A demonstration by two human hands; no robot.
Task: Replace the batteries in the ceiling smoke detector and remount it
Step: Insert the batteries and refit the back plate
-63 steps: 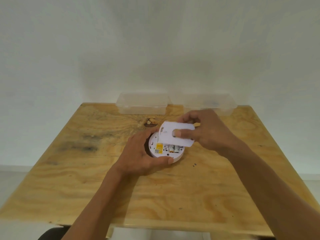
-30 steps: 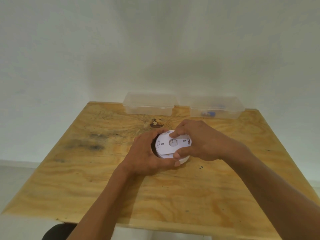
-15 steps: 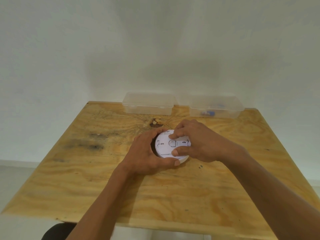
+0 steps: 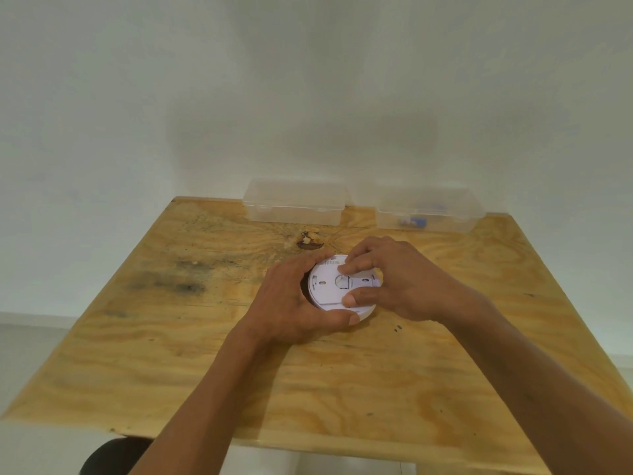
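Note:
A round white smoke detector point(image 4: 327, 286) lies back side up in the middle of the plywood table point(image 4: 171, 354). A white cover plate point(image 4: 330, 296) sits flat on its back, so the batteries are hidden. My left hand point(image 4: 291, 303) grips the detector's left rim, thumb along the near edge. My right hand point(image 4: 394, 279) pinches the cover plate from the right, with the forefinger on its far side and the thumb at its near edge.
Two clear plastic boxes stand at the table's far edge against the white wall: an empty-looking one point(image 4: 296, 202) on the left, and one point(image 4: 428, 210) on the right holding small blue items. A dark knot point(image 4: 310, 241) marks the wood behind the detector.
Two seconds ago my right hand held the cover tilted above the open back, with the batteries showing. It has since lowered the cover flat onto the detector. My left hand kept its hold.

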